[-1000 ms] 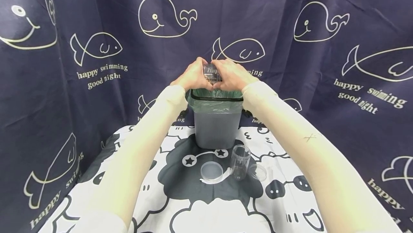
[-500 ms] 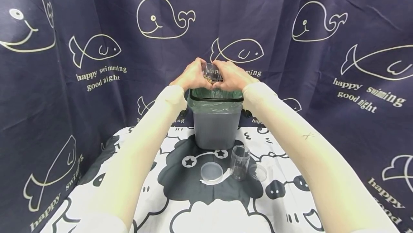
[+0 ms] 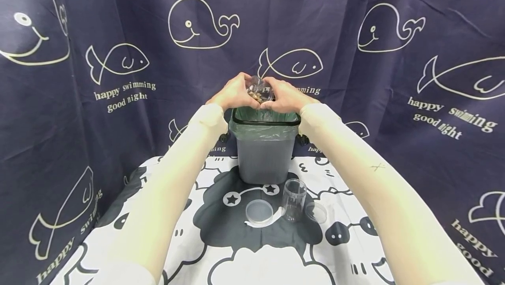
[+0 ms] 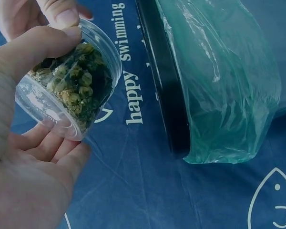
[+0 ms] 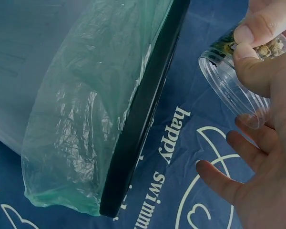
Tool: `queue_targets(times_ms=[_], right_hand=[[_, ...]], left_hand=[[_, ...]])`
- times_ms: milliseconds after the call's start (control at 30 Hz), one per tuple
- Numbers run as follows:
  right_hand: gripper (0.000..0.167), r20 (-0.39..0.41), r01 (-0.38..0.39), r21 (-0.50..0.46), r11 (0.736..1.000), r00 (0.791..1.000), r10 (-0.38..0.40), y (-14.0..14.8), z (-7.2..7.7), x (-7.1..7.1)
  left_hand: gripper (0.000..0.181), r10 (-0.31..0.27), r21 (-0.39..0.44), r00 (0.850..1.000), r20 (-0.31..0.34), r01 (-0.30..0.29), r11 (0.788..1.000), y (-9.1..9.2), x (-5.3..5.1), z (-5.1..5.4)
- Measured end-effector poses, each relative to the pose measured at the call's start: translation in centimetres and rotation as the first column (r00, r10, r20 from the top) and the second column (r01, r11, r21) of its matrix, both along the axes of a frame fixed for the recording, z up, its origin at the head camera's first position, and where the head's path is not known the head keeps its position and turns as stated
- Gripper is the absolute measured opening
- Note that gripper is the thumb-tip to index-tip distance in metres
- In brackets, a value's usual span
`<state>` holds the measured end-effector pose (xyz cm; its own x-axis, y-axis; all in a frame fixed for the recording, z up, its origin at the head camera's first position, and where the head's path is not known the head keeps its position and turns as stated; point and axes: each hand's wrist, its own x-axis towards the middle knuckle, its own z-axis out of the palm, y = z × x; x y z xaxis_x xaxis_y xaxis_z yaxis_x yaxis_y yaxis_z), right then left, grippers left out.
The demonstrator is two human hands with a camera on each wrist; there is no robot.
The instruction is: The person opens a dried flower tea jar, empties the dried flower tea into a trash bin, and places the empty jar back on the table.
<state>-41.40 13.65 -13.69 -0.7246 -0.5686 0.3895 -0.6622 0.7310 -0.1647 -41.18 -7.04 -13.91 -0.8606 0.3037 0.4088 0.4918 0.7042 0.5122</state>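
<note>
Both hands hold a small clear jar (image 3: pixel 259 90) of dried flower buds (image 4: pixel 74 88) above the rim of a grey bin (image 3: pixel 265 158). The jar lies tilted, buds gathered towards the left hand's side in the head view. My left hand (image 3: pixel 232 94) grips one end, thumb on top and fingers beneath, as the left wrist view shows. At the other end, near the ridged rim, my right hand (image 3: pixel 287 96) holds it between thumb and fingers. Fingers hide parts of the jar. A green plastic liner (image 3: pixel 264 132) folds over the bin's black rim (image 5: pixel 138 114).
On the sheep-print cloth in front of the bin stands a clear cylindrical jar (image 3: pixel 293 200). A round translucent lid (image 3: pixel 259 211) lies left of it, a clear lid (image 3: pixel 315 212) right of it. A dark whale-print curtain (image 3: pixel 252 22) hangs behind.
The jar has tilted further between the hands, and its buds show more towards the left. My right hand has shifted slightly right and down.
</note>
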Motion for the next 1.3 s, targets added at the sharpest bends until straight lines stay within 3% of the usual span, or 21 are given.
queue_targets(times_ms=[500, 700, 1000, 1167, 1300], right_hand=[[0.075, 0.074, 0.061, -0.063, 0.996, 0.996, -0.056, 0.7, -0.8, -0.8], [0.073, 0.091, 0.049, -0.089, 0.995, 0.995, -0.041, 0.7, -1.0, -0.8], [0.067, 0.132, 0.034, -0.11, 0.993, 0.991, -0.02, 0.9, -0.8, -0.9], [0.064, 0.168, 0.028, -0.165, 0.986, 0.986, 0.0, 1.0, -0.7, -0.7], [0.064, 0.183, 0.027, -0.196, 0.98, 0.983, 0.01, 1.1, -1.0, -0.7]], left_hand=[[0.095, -0.036, 0.016, 0.999, 0.036, 0.035, 0.999, 0.5, -0.4, 0.3], [0.095, -0.053, 0.021, 0.997, 0.05, 0.052, 0.998, 0.4, -0.5, 0.5], [0.097, -0.135, 0.098, 0.987, 0.091, 0.126, 0.987, 0.4, -0.7, 0.7], [0.096, -0.135, 0.104, 0.988, 0.081, 0.126, 0.987, 0.7, -0.6, 1.1], [0.081, -0.12, 0.079, 0.991, 0.059, 0.115, 0.99, 1.0, -0.6, 1.4]])
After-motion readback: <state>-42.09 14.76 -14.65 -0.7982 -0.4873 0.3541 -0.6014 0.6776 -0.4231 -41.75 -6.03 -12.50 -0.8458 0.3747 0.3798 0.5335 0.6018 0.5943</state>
